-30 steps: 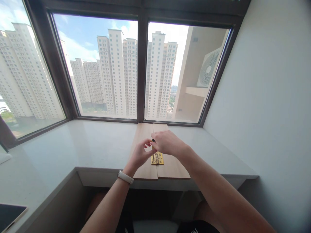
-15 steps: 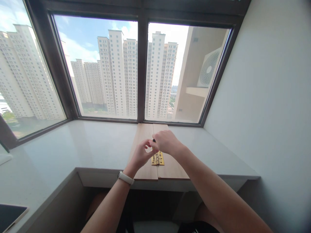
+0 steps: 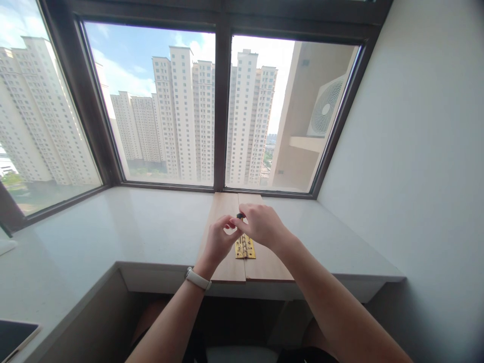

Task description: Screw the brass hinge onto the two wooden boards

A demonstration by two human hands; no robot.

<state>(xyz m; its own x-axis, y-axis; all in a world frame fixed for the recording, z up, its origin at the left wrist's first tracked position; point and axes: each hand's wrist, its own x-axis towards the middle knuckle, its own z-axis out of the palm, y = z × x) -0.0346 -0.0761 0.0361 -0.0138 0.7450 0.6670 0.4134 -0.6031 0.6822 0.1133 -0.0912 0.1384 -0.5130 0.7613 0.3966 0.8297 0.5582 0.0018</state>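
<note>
Two pale wooden boards (image 3: 224,267) lie side by side, with a brass hinge (image 3: 249,251) across their seam. Several dark screws or holes dot the hinge leaves. Over its far end, my right hand (image 3: 262,224) is closed around a small screwdriver (image 3: 240,216); only its black end shows between the fingers. My left hand (image 3: 219,241) comes in from the left, its thumb and fingers pinched around the lower part of the same tool. Fingers hide the tip and the far part of the hinge.
The boards rest on a white windowsill counter (image 3: 159,227), reaching its front edge. Dark window frames (image 3: 221,111) stand behind it, and a white wall (image 3: 408,151) rises on the right. A dark flat device (image 3: 17,339) lies at the lower left.
My hands remain together above the hinge. The right hand has turned slightly, so more of the screwdriver's black end shows. Both forearms have shifted a little.
</note>
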